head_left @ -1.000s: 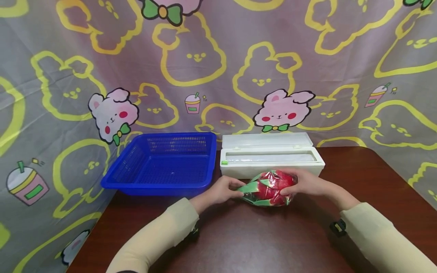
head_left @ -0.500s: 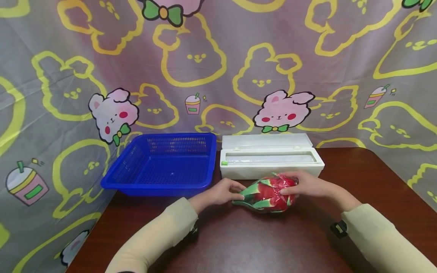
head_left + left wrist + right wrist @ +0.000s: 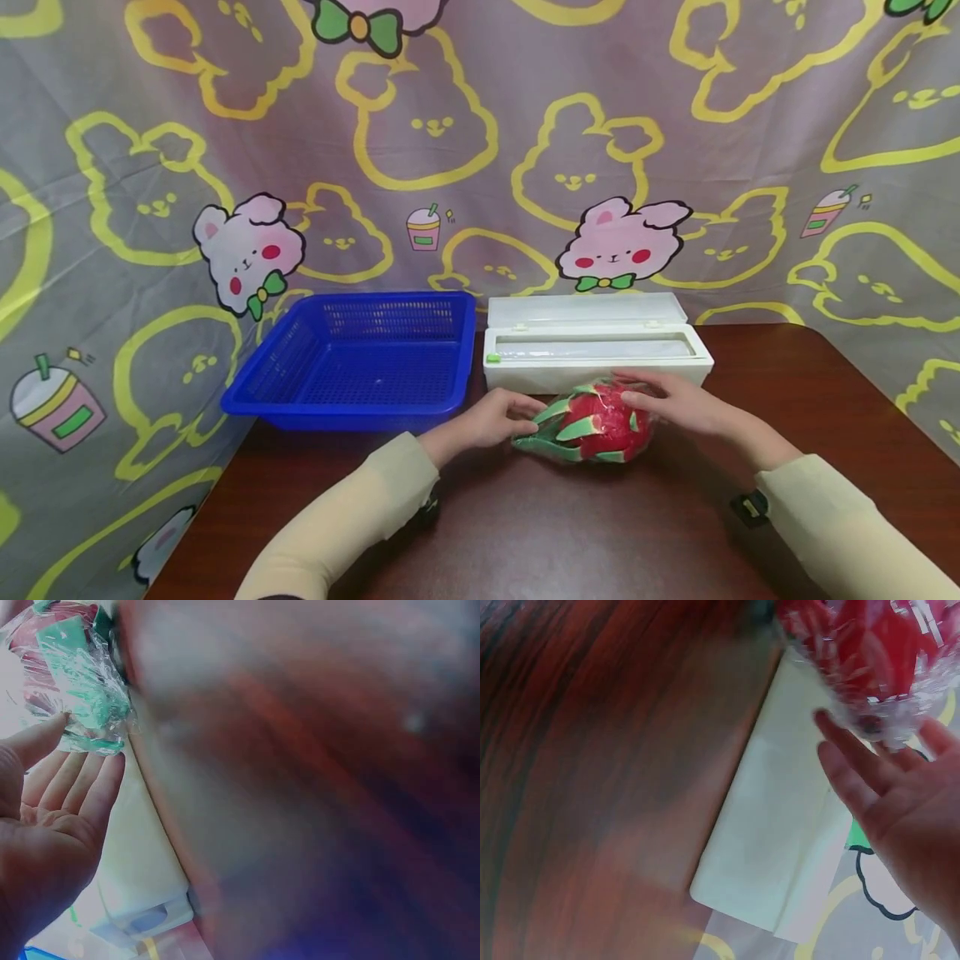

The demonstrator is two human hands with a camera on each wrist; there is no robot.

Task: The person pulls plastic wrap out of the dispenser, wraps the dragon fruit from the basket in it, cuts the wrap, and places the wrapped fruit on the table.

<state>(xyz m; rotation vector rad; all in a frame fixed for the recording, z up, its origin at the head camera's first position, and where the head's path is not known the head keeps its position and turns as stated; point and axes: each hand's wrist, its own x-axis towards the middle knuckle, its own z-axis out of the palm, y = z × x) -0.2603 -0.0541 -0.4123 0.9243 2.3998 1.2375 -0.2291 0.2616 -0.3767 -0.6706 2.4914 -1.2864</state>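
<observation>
A red dragon fruit (image 3: 603, 425) with green leaf tips lies on its side in clear plastic wrap, its leafy end toward my left hand (image 3: 491, 418). The left thumb and fingers pinch the wrapped leaf tips; in the left wrist view the thumb touches the crinkled film and the fingertips reach behind it. My right hand (image 3: 686, 408) is at the fruit's rounded end, fingers extended and thumb close to the red skin. In the right wrist view its fingers (image 3: 855, 761) lie just beside the gathered film, and I cannot tell how firmly they touch it.
Behind the fruit stands a white cling-film dispenser (image 3: 592, 379) with its lid raised and a film roll inside. A blue plastic basket (image 3: 348, 408) stands to its left. Everything is on a dark brown table (image 3: 570, 533), with a patterned curtain (image 3: 480, 150) hanging behind.
The dragon fruit has turned about its long axis, showing different leaves, and sits slightly nearer to me. My right hand has loosened and shifted a little to the right; the left hand barely moved.
</observation>
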